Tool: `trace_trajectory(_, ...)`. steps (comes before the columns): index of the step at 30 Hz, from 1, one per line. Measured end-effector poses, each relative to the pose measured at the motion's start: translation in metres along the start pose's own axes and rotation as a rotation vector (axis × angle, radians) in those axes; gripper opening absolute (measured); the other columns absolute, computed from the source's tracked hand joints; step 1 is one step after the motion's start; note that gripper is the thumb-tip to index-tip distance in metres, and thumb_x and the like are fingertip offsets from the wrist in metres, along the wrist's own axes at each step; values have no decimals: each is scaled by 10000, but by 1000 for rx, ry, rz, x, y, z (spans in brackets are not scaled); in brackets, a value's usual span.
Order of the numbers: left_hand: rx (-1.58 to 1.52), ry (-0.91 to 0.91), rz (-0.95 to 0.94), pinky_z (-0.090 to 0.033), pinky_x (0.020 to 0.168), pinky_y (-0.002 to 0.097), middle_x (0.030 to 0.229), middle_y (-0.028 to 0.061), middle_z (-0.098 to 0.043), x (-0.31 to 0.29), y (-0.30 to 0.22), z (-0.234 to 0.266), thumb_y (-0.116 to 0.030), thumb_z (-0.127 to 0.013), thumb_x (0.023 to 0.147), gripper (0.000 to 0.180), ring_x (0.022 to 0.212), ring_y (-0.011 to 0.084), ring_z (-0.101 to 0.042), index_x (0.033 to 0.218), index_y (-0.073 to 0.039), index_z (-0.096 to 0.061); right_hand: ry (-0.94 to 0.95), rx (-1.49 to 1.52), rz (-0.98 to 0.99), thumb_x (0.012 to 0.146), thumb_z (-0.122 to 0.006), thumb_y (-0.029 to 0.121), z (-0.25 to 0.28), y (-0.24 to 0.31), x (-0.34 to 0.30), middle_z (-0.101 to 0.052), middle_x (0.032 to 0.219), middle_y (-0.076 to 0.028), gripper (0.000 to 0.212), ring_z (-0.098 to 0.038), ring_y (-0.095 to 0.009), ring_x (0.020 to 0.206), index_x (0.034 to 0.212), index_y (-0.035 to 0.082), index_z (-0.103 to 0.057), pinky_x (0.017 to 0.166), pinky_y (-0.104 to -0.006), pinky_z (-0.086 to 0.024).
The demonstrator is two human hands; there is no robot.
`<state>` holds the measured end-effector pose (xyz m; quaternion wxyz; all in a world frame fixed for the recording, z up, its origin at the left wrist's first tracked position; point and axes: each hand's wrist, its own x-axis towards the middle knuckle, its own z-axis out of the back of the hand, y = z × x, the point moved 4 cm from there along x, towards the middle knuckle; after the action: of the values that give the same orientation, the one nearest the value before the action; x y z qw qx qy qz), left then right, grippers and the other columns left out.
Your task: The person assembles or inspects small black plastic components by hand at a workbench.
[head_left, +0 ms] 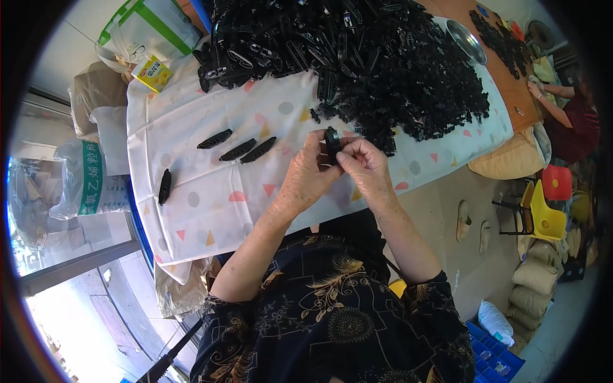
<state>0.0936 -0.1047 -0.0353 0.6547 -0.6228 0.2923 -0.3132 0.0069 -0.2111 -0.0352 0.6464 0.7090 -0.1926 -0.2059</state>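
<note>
Over the front of the table, my left hand (308,171) and my right hand (369,171) meet around a black oblong plastic piece (332,142). The fingers of both hands pinch it, one hand at each side, and it is held upright. Left of my hands, three similar dark pointed-oval pieces (238,150) lie slanted side by side on the patterned tablecloth (217,217). Another black oval piece (165,187) lies apart near the left edge. Just beyond my fingers begins a wide heap of small black parts (415,89), merging at the back left with longer black pieces (274,45).
A metal bowl (466,40) sits at the heap's right edge. A yellow box (152,73) and a green-white bag (153,29) stand at the back left. On the right are a co-worker's arm (555,108), a yellow chair (548,217), slippers (463,220) and stacked sacks (535,277).
</note>
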Motion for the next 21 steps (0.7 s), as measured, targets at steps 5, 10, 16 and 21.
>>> trace_trajectory(5,7,15,154,-533,773,294,1000,140,-643,0,15,2,-15,-642,822,490,892,186,-652,1240,-7,-387,43,32,-75,879,-596,-1,-6,-15,7,-577,1044,-29,243,-561,-93,924,1114,10,-537,840,-242,-470)
trace_trajectory(10,-88,6,108,-517,789,270,1027,121,-619,5,24,12,57,-610,816,553,923,139,-609,1297,-13,-345,103,149,-176,876,-592,-9,-26,-8,23,-623,1047,-61,367,-600,-125,967,1227,8,-487,866,-273,-494)
trace_trajectory(16,-68,1,52,-520,780,275,1034,102,-625,16,26,31,115,-588,802,686,913,136,-610,1380,-106,-294,159,156,-218,876,-586,-26,-38,-18,42,-632,1069,-69,293,-610,-124,974,1163,-2,-531,862,-264,-500)
trace_trajectory(21,100,50,75,-521,738,259,937,69,-646,21,14,50,105,-604,801,669,826,115,-625,1370,-112,-325,169,143,-166,879,-587,-35,-45,-29,46,-616,1045,-46,252,-586,-95,961,1125,-7,-541,836,-242,-493)
